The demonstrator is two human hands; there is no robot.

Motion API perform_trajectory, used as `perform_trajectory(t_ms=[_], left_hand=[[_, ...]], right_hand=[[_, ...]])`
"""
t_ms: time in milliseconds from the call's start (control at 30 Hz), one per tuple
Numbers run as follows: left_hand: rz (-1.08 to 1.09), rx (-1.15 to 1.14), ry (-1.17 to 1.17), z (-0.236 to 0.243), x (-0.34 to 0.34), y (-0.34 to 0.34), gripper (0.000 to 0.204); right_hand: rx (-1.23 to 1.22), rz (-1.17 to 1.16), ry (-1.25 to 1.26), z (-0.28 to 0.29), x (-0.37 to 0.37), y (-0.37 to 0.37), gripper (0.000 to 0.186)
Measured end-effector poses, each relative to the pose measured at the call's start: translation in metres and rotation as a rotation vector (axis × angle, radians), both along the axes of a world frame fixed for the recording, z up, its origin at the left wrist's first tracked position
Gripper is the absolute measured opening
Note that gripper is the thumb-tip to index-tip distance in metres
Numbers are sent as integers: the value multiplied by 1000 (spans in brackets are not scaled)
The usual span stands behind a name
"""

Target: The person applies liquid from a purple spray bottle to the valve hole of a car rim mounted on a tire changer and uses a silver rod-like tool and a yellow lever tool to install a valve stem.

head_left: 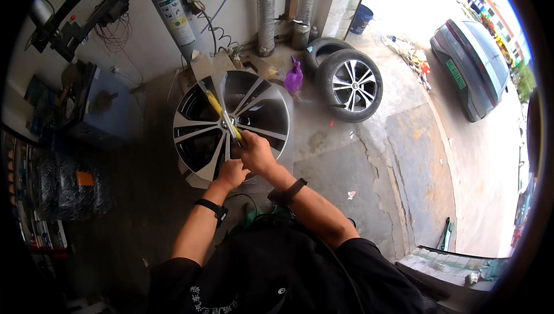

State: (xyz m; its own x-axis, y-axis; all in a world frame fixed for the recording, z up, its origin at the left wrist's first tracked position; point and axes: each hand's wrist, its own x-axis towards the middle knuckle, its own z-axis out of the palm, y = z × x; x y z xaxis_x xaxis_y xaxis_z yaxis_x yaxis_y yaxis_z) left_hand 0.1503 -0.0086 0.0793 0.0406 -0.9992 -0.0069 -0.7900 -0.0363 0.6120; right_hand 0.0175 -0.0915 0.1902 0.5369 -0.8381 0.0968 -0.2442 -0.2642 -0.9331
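A bare silver-and-black alloy wheel rim lies flat in front of me on a stand. Across its hub runs a long, narrow yellow-and-silver tool; its exact kind is unclear. My right hand is closed round the near end of this tool, over the rim's near right spokes. Just left of it and nearer my body, my left hand is curled with the thumb pointing right, at the rim's near edge. Whatever lies inside its fingers is hidden.
Behind the rim stands a grey column. A purple spray bottle is on the floor to the right, beside a mounted wheel and a loose tyre. A car is parked outside. Wrapped black items sit at left.
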Motion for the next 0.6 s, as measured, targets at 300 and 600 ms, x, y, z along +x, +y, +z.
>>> perform_trajectory(t_ms=[300, 600], left_hand=[[-64, -56, -3, -8, 3, 3, 24], [-2, -16, -60, -11, 6, -4, 31]], right_hand=[[-196, -76, -61, -13, 2, 11, 24], [22, -144, -68, 39, 23, 19, 46]])
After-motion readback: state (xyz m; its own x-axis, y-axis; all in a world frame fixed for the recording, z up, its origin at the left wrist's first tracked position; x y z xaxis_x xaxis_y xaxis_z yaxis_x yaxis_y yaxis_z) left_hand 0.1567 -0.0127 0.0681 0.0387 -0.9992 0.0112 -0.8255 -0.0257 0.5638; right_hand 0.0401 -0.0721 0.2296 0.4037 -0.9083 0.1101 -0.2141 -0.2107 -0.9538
